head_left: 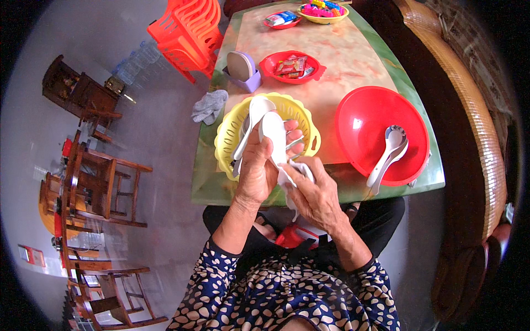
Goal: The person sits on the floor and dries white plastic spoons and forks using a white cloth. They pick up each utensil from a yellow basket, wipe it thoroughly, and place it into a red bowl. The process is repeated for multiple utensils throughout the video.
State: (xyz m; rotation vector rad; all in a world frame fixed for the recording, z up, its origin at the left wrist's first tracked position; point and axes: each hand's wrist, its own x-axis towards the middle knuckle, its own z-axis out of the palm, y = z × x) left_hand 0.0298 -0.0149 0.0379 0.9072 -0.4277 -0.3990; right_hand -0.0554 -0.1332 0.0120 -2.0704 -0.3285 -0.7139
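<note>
My left hand (255, 174) is closed round a white soup spoon (274, 132), its bowl end pointing away from me. My right hand (319, 193) pinches a white cloth (288, 185) against the spoon's handle end. Just beyond the hands stands a yellow slotted basket (223, 129), partly hidden by them. A second white spoon (259, 106) leans in the basket, beside the left hand. To the right, a big red bowl (353, 116) holds white spoons (394, 138), one with a dark pattern, their handles over its near rim.
Beyond the basket stand a purple holder (249, 83) and a red dish of packets (274, 74). A grey cloth (210, 106) hangs at the left table edge (201, 182). Farther off are a yellow bowl of colourful toys (323, 20) and stacked orange chairs (185, 38). A bench (475, 138) lines the right.
</note>
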